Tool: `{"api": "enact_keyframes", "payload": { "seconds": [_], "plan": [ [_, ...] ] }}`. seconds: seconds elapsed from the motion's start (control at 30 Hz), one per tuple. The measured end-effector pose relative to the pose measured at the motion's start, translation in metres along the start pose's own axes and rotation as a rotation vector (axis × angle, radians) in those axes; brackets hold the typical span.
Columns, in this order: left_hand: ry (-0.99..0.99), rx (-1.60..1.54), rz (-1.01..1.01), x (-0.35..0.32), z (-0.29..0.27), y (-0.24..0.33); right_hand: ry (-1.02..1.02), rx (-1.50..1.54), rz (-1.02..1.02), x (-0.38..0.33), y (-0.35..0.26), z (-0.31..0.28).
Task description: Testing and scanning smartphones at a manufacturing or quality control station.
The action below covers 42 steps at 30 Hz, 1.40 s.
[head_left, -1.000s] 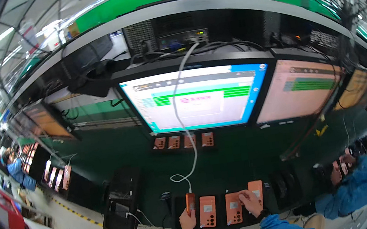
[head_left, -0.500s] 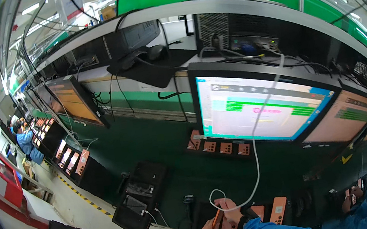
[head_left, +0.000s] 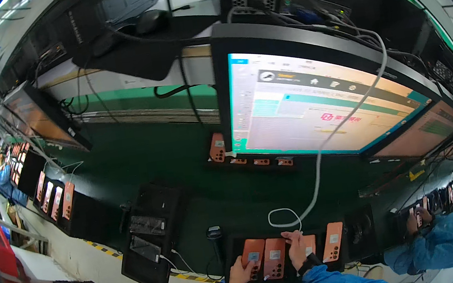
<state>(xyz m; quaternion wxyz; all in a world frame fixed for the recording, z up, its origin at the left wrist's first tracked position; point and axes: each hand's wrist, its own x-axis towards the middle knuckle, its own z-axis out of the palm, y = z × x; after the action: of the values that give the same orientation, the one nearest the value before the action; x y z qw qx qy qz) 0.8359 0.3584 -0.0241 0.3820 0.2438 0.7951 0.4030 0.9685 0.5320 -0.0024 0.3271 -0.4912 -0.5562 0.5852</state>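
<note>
Several copper-coloured phones lie back up in a row on a black tray (head_left: 235, 252) at the near edge of the bench. My left hand (head_left: 238, 273) grips the leftmost phone (head_left: 253, 249) by its lower left side, thumb over its back. Directly right of that is a second phone (head_left: 274, 252). My right hand (head_left: 296, 251) pinches the end of a white cable (head_left: 317, 184), which hangs in front of the monitor. This hand partly covers a third phone (head_left: 309, 241). Farther right, another phone (head_left: 334, 239) lies tilted, untouched.
A lit monitor (head_left: 313, 107) hangs over the bench, with small phones (head_left: 261, 162) below it. A handheld scanner (head_left: 214, 233) stands left of the tray. Black trays with dark devices (head_left: 147, 225) lie farther left. At right, a co-worker in a blue sleeve (head_left: 440, 242) handles a phone.
My view has shifted down and closer. My hands have moved apart; the phone tilted up between them now lies in the row under my left hand. The monitor's page has changed.
</note>
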Motion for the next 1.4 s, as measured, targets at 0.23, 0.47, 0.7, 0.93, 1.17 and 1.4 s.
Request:
{"api": "enact_keyframes", "payload": {
  "seconds": [0.23, 0.47, 0.7, 0.93, 1.17, 1.4],
  "plan": [
    [0.056, 0.03, -0.047, -0.013, -0.006, -0.001, -0.105, -0.1, 0.117, -0.021, 0.008, -0.027],
    [0.148, 0.234, -0.065, -0.022, -0.009, 0.016, -0.265, -0.227, 0.13, -0.031, -0.01, -0.012],
    [0.561, 0.413, 0.367, 0.013, -0.061, 0.076, -0.315, -0.152, 0.128, -0.022, 0.013, -0.015],
    [0.35, 0.101, -0.166, 0.126, -0.052, -0.052, -0.379, -0.215, 0.186, -0.025, 0.011, -0.017],
    [0.255, -0.241, -0.522, 0.136, -0.068, -0.101, -0.387, -0.14, 0.204, -0.025, -0.002, -0.018],
    [0.283, -0.114, -0.006, -0.009, -0.071, 0.066, -0.366, -0.167, 0.227, -0.02, 0.011, -0.023]
  ]
}}
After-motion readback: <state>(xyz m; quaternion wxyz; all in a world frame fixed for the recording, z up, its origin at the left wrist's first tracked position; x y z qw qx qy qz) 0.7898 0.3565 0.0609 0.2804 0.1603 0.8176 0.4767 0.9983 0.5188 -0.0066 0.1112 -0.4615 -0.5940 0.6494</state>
